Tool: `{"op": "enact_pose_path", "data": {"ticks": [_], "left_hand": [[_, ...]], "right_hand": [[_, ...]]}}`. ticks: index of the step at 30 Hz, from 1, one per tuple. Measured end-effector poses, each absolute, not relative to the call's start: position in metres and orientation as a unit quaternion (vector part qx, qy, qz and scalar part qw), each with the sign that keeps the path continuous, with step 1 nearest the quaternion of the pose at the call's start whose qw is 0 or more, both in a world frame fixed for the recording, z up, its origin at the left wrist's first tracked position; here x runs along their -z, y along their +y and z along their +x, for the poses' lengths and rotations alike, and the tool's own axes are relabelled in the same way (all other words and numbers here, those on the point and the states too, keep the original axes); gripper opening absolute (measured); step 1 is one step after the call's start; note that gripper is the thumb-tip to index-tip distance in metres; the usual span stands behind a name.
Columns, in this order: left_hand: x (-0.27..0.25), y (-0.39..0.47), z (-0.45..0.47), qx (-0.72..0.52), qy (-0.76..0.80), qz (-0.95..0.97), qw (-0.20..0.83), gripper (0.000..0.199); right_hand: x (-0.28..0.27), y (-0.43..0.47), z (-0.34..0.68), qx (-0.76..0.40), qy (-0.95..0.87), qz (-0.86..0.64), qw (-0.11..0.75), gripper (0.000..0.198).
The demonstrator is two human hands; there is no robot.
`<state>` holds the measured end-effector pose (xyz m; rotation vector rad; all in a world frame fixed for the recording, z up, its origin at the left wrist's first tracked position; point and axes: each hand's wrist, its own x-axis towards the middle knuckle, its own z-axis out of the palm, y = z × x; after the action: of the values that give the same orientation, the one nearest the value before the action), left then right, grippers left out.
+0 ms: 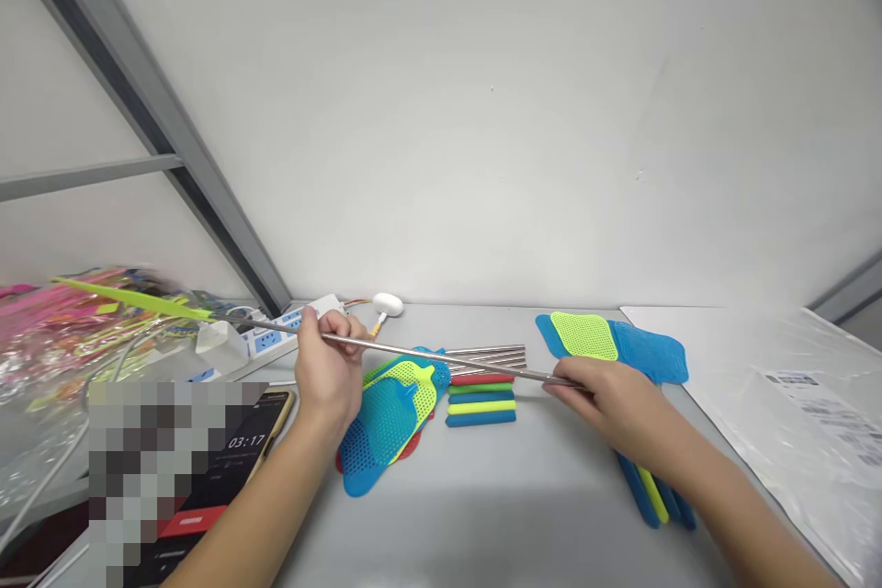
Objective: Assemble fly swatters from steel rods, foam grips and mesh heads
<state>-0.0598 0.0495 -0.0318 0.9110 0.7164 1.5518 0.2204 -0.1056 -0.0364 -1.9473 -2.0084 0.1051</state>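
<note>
A thin metal telescopic rod [413,350] with a yellow-green fly swatter head [138,299], seen edge-on, stretches across in front of me. My left hand [331,363] is closed round the rod near the head. My right hand [606,400] pinches its other end, and the fingers hide the tip. Below lie stacked swatter heads in blue, yellow-green and red [390,418]. Beside that stack are several bare metal rods [500,356] and a row of coloured handles [480,408]. Behind my right hand lie more yellow-green and blue swatter heads [585,335], with blue and yellow handles [651,491] partly under my forearm.
On the left are a phone [213,478], partly pixelated, a white power strip [279,335] and clear bags of colourful items [89,331]. A white earbud-case-like object [388,304] sits against the wall. A white plastic mailer [778,404] covers the table's right side.
</note>
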Motion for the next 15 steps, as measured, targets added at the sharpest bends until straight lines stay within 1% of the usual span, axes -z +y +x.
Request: {"op": "enact_pose_path", "data": {"ticks": [8,15], "left_hand": [[0.028,0.042,-0.059,-0.685,0.280,0.418,0.526,0.056],[0.027,0.043,-0.061,-0.691,0.265,0.407,0.536,0.053]], "right_hand": [[0.037,-0.102,0.267,-0.052,-0.697,-0.694,0.175,0.031],[0.048,-0.105,0.314,0.028,-0.646,-0.747,0.156,0.028]]}}
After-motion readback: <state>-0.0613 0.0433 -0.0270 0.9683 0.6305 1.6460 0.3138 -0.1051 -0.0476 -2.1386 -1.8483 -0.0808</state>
